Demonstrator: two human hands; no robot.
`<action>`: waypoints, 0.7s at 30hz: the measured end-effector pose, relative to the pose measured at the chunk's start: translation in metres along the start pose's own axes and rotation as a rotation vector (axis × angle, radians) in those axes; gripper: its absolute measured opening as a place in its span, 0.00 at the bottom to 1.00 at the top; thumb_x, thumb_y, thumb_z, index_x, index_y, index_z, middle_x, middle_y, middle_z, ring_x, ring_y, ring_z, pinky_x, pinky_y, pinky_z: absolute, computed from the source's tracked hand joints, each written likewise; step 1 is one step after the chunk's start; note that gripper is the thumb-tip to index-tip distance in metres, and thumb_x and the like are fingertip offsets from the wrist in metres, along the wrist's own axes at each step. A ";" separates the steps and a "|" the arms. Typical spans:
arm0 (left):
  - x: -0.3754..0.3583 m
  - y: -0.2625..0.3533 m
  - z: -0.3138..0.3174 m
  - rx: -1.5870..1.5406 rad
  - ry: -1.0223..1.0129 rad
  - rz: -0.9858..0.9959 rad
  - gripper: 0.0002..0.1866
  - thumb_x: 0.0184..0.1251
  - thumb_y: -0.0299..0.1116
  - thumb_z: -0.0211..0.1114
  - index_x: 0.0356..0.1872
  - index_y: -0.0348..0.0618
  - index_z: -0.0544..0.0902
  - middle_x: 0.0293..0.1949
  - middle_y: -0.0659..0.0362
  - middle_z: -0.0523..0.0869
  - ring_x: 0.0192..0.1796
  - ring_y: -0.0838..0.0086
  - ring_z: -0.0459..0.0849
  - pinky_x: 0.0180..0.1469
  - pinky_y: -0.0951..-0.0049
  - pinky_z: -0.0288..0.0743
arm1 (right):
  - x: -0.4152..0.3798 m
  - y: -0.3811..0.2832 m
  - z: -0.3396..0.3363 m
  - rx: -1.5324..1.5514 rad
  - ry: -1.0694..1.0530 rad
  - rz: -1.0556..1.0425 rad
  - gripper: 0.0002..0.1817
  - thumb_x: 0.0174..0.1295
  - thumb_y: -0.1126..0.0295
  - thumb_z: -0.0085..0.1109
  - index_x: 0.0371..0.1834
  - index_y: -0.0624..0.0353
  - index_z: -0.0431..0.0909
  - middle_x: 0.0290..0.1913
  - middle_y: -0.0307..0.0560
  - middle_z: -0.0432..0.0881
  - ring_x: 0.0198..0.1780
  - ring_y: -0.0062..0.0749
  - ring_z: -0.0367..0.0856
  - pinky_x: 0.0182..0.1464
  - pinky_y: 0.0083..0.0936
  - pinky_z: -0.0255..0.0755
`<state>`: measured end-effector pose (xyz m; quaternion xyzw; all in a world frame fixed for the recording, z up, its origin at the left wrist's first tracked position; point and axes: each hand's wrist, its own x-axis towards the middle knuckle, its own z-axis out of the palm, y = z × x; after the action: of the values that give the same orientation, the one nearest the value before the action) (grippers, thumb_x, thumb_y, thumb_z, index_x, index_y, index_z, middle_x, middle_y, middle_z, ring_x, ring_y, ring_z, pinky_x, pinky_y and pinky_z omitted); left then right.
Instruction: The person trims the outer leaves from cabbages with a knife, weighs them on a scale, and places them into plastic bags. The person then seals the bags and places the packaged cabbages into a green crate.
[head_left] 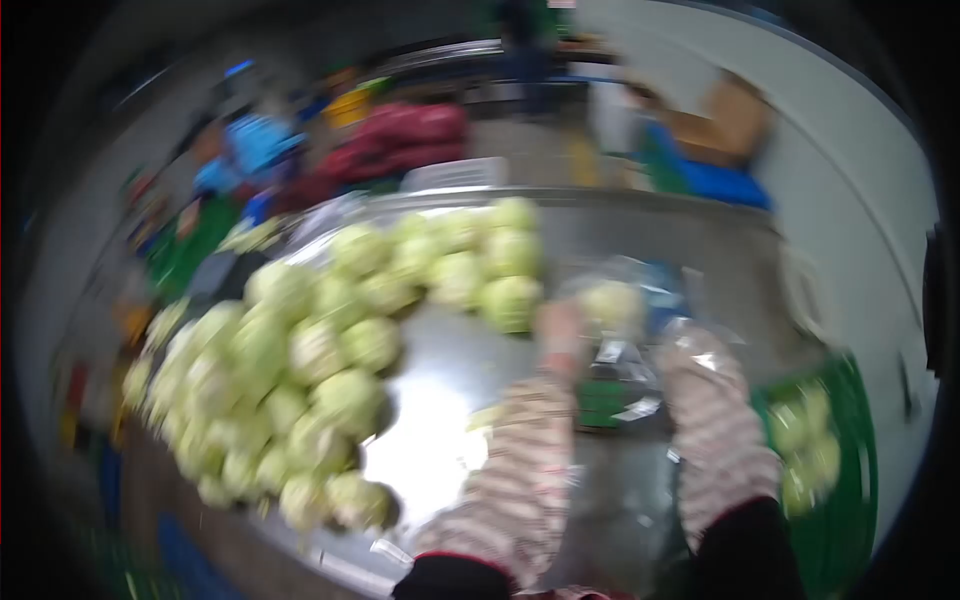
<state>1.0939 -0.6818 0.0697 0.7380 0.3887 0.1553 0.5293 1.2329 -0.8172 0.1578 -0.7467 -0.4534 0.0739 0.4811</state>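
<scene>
A pale cabbage [612, 306] sits in clear plastic film at the right part of the metal table [425, 385]. My left hand [560, 328] is closed against the cabbage's left side; its fingertips are smeared by motion. On the other side, my right hand [694, 345] is closed on the clear plastic bag [640, 362], whose film partly covers the fingers. Striped sleeves reach over both forearms. Just below the cabbage lies a green block-like item [601, 403], too blurred to name. A blue item [662, 292] shows behind the bag.
Many cabbages [340, 400] are heaped over the table's left side and back. More lie in a green crate [865, 440] at the right. Red sacks [410, 138], a cardboard box [722, 120] and a standing person [525, 50] are farther back. A wall runs along the right.
</scene>
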 end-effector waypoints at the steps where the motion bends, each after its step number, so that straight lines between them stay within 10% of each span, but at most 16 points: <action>1: -0.005 0.003 0.003 0.048 0.019 0.112 0.14 0.66 0.39 0.53 0.32 0.40 0.82 0.28 0.59 0.82 0.30 0.70 0.79 0.30 0.69 0.73 | 0.002 0.009 0.002 -0.023 -0.009 -0.029 0.11 0.57 0.66 0.61 0.37 0.62 0.76 0.28 0.40 0.76 0.30 0.24 0.74 0.35 0.23 0.69; 8: -0.075 0.038 -0.004 -0.700 0.232 0.026 0.15 0.66 0.38 0.54 0.30 0.33 0.80 0.26 0.51 0.82 0.30 0.72 0.77 0.34 0.69 0.72 | -0.032 0.045 -0.026 -0.057 -0.020 -0.013 0.10 0.57 0.66 0.61 0.34 0.63 0.77 0.28 0.42 0.76 0.29 0.24 0.73 0.37 0.23 0.69; 12: -0.189 0.082 -0.057 -1.014 -0.038 0.400 0.10 0.64 0.34 0.58 0.27 0.38 0.79 0.25 0.61 0.79 0.31 0.82 0.74 0.36 0.77 0.71 | -0.085 0.039 -0.049 -0.067 -0.022 0.026 0.10 0.57 0.66 0.60 0.32 0.63 0.77 0.27 0.43 0.75 0.29 0.24 0.72 0.38 0.23 0.69; 18: -0.332 0.155 -0.141 -0.590 -0.329 0.675 0.10 0.58 0.34 0.63 0.24 0.37 0.80 0.23 0.60 0.81 0.27 0.81 0.77 0.29 0.76 0.71 | -0.184 -0.016 -0.086 0.056 -0.010 0.025 0.11 0.56 0.65 0.60 0.29 0.63 0.77 0.27 0.44 0.75 0.29 0.24 0.71 0.39 0.23 0.69; 21: -0.363 0.171 -0.172 -0.469 -0.388 1.159 0.14 0.59 0.40 0.63 0.27 0.37 0.82 0.24 0.60 0.82 0.24 0.80 0.76 0.27 0.77 0.69 | -0.229 -0.108 -0.119 0.271 0.095 -0.055 0.11 0.56 0.65 0.60 0.28 0.63 0.78 0.27 0.44 0.75 0.29 0.24 0.70 0.39 0.24 0.69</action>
<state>0.8179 -0.8594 0.3570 0.7077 -0.2187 0.3600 0.5673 1.0997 -1.0523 0.2306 -0.6650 -0.4363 0.0859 0.6001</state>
